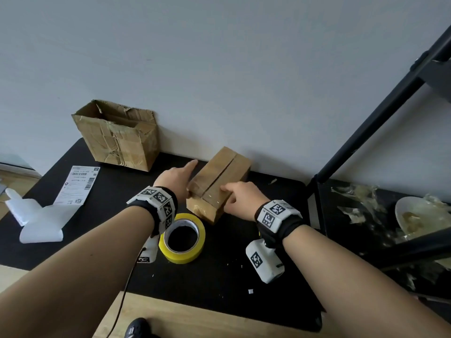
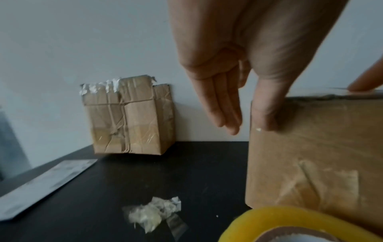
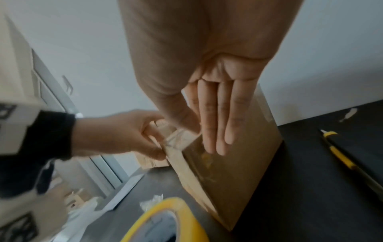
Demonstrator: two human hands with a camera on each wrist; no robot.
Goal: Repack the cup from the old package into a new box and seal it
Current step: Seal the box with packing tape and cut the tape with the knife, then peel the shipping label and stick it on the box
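1. Both hands were on the new box (image 1: 218,182) at its near end: your left hand (image 1: 176,179) had its thumb pressed on the near-left corner with the fingers straight and pointing away along the left side, and your right hand (image 1: 240,195) lay with straight fingers down the right wall and the thumb on the top edge. Neither hand was curled round anything.
2. That box sat closed on the worktop (image 1: 219,269), its two top flaps meeting at a seam that ran along its long axis, from near-left to far-right towards the wall. Whether tape already covered the seam could not be told; some clear tape showed on the near end face.
3. You could not see the cup; judging by the closed flaps it was probably inside.
4. For sealing, the roll of yellow tape (image 1: 182,238) lay flat just near of the box, close under your left wrist, so your left hand was the nearer one to it.
5. Counted: two boxes, the new one and the torn old package (image 1: 117,135) standing open, far left, well apart; one tape roll; one shipping label (image 1: 76,185); one yellow-and-black utility knife (image 3: 344,161) on the right; one white foam wrap (image 1: 39,215) at the left.
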